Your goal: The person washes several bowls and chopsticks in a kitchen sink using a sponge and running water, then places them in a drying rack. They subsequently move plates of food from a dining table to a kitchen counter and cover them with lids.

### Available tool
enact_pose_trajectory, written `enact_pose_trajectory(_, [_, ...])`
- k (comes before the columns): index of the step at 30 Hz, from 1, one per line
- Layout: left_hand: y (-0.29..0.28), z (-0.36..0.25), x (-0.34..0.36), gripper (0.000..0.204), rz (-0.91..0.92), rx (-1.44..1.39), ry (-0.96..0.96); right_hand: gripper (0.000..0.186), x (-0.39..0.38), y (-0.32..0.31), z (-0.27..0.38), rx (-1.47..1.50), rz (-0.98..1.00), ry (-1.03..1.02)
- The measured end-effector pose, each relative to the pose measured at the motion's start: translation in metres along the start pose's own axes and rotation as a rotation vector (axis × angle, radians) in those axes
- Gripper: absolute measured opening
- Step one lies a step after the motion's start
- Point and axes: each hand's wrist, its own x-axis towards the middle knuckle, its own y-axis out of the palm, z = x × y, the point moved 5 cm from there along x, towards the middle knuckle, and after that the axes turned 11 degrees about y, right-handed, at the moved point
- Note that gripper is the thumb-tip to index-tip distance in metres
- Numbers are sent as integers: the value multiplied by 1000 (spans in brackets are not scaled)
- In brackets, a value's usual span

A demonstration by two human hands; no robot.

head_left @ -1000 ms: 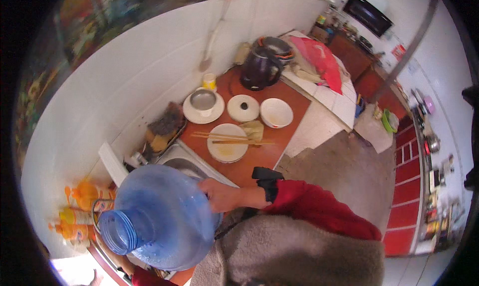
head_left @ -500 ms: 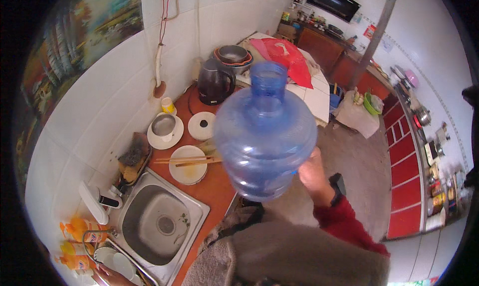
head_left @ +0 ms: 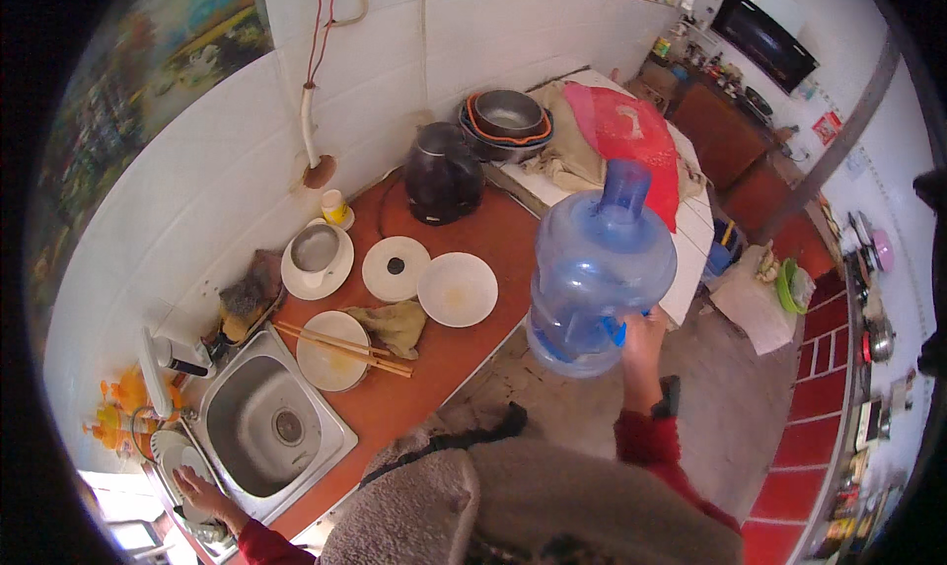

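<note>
My right hand (head_left: 646,332) is closed around the handle on the side of a big clear-blue water jug (head_left: 604,254). The jug hangs nearly upright past the counter's front edge, its neck pointing up; its inside looks empty of water. Down at the left, my left hand (head_left: 202,494) is open with its fingers apart, over or beside the white dishes (head_left: 181,457) next to the sink (head_left: 264,422). Whether it touches them I cannot tell. Nothing shows in its fingers.
On the red counter (head_left: 493,353) are a white bowl (head_left: 458,289), a plate (head_left: 333,360) with wooden chopsticks (head_left: 340,343), a cloth (head_left: 397,328), a lid (head_left: 380,269) and a black kettle (head_left: 444,176). A tap (head_left: 158,373) and orange bottles (head_left: 123,412) stand left of the sink.
My right hand has carried the jug to the right, uncovering the bowl and cloth on the counter. The view has shifted, and more of my left hand and arm now shows.
</note>
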Motion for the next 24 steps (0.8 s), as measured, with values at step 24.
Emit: enact_pose_trajectory(24, [-63,-82,-122,53,-230,-146,-269,25,142,122,-82,221,110,-46])
